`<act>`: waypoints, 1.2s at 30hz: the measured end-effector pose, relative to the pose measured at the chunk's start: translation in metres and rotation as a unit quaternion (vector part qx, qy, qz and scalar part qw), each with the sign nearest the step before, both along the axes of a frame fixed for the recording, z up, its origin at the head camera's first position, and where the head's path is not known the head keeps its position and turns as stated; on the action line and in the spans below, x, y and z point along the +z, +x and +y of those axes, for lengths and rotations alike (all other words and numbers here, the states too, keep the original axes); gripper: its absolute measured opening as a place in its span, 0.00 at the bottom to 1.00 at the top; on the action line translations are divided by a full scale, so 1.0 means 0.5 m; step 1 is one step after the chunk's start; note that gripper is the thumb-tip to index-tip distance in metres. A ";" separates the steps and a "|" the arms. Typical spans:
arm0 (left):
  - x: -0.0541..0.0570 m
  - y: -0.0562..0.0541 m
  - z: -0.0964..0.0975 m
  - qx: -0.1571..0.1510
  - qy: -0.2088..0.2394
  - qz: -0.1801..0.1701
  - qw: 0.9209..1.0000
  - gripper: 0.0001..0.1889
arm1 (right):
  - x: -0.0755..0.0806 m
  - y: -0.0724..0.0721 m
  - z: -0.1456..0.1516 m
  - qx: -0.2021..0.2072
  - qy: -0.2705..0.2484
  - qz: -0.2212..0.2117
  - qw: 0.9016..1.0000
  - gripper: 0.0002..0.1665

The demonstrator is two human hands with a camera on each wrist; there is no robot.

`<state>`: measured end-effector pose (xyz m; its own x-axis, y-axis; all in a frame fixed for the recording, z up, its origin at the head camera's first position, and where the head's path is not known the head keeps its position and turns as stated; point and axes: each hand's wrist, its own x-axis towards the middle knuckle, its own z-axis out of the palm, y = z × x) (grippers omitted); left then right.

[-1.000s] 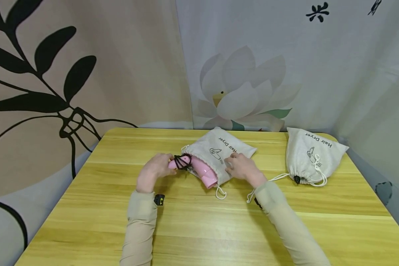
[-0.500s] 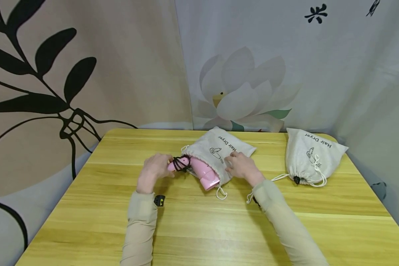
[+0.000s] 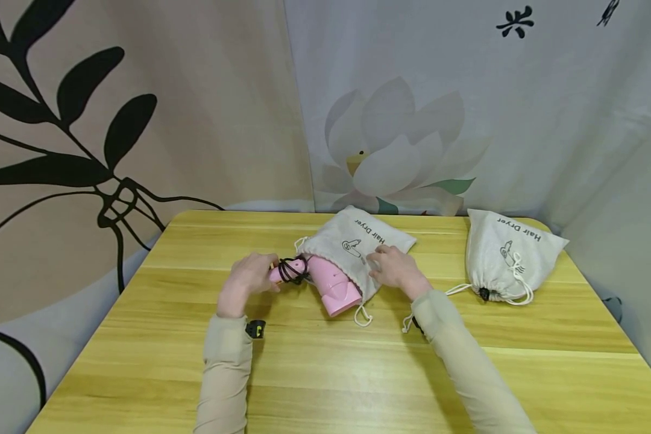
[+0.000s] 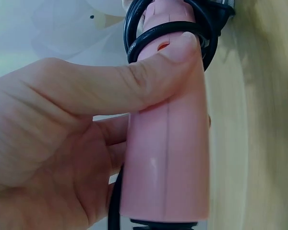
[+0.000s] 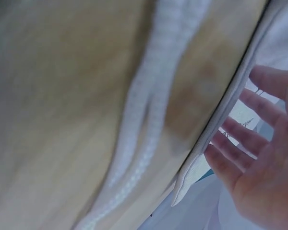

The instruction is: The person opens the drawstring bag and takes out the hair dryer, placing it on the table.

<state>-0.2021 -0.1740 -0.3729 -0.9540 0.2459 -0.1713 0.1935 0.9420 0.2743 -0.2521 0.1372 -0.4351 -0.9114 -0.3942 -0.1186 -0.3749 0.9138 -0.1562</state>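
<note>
A pink hair dryer lies partly out of a pale drawstring bag printed "Hair Dryer". Its handle, wrapped with a black cord, points left, while the bag's cloth covers the rest of the barrel. My left hand grips that handle, thumb across the top in the left wrist view. My right hand rests on the bag's near side, its fingers spread against the cloth in the right wrist view and not closed round it.
A second "Hair Dryer" bag, drawn closed with a black toggle, stands at the table's right. White drawstring trails by my right wrist. The wooden table ends at a printed curtain.
My left hand has drawn the hair dryer a little left and toward me, so more of its pink barrel and nozzle shows outside the bag. The right hand stays about where it was.
</note>
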 end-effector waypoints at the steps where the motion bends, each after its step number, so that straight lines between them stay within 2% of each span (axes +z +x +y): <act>1: 0.000 0.002 -0.002 0.000 0.001 0.000 1.000 0.24 | 0.000 -0.001 0.000 0.001 0.002 0.000 1.000 0.26; 11: 0.002 0.011 -0.022 -0.009 0.011 -0.014 1.000 0.24 | 0.003 -0.002 0.007 -0.009 -0.003 -0.005 1.000 0.26; 18: 0.016 0.021 -0.037 -0.027 0.026 -0.008 0.999 0.23 | 0.001 -0.005 0.018 -0.036 0.009 -0.009 0.999 0.28; 24: 0.017 0.018 -0.062 -0.004 0.044 -0.027 0.999 0.26 | -0.004 -0.005 0.033 -0.047 0.015 -0.016 0.999 0.33; 28: 0.013 0.018 -0.081 0.009 0.046 -0.025 0.999 0.26 | -0.003 -0.002 0.041 -0.043 0.014 -0.016 0.999 0.35; 36: -0.001 0.020 -0.112 0.042 0.078 -0.022 0.996 0.27 | 0.001 0.005 0.054 -0.030 0.005 -0.016 0.999 0.35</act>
<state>-0.1919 -0.2299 -0.3734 -0.9646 0.1934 -0.1794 0.1012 0.8992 0.4257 -0.2499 0.1642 -0.4344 -0.9289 -0.3378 -0.1518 -0.3146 0.9360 -0.1579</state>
